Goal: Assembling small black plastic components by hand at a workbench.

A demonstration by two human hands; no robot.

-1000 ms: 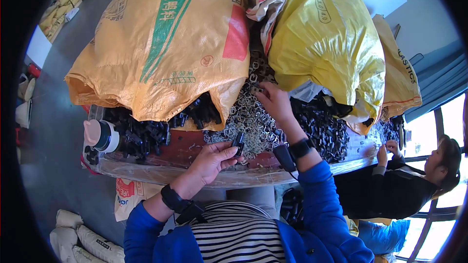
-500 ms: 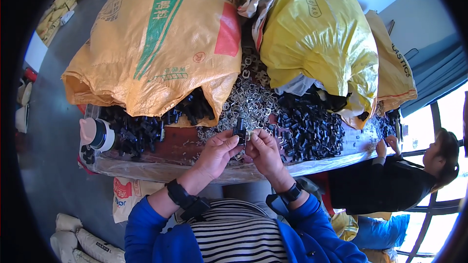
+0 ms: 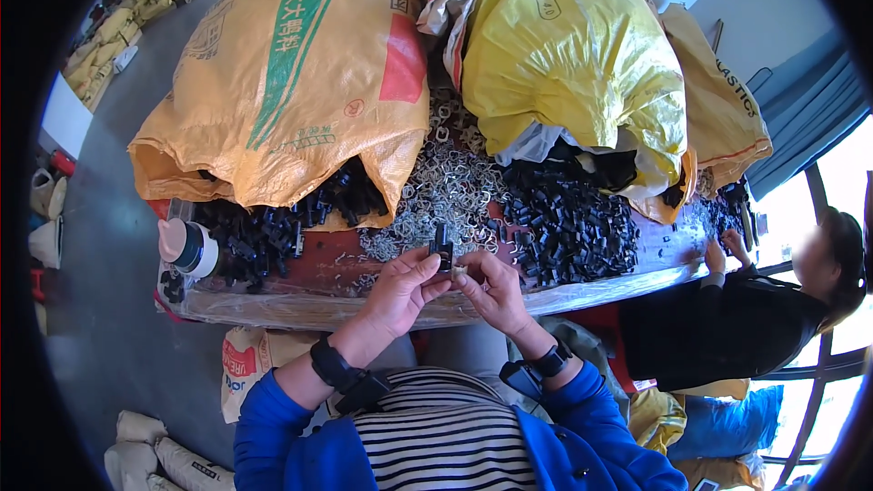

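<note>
Above the table's front edge, my left hand (image 3: 396, 295) pinches a small black plastic part (image 3: 442, 244) upright between thumb and fingers. My right hand (image 3: 494, 291) is closed on a small pale metal-looking piece (image 3: 459, 270), just beside the lower end of the black part. Whether the two pieces touch is too small to tell. Behind my hands spreads a heap of small silvery metal rings or clips (image 3: 441, 186). Black plastic parts lie in one pile (image 3: 245, 241) on the left and another pile (image 3: 573, 232) on the right.
An orange woven sack (image 3: 300, 82) and a yellow sack (image 3: 568, 55) lean over the table (image 3: 318, 264), spilling parts. A round container with a pink lid (image 3: 186, 245) stands at the left corner. To the right, a co-worker in black (image 3: 718, 327) handles parts at the same table.
The black part now stands more clearly above my left fingers, and my right hand has drawn slightly down from it. The whole view has shifted a little.
</note>
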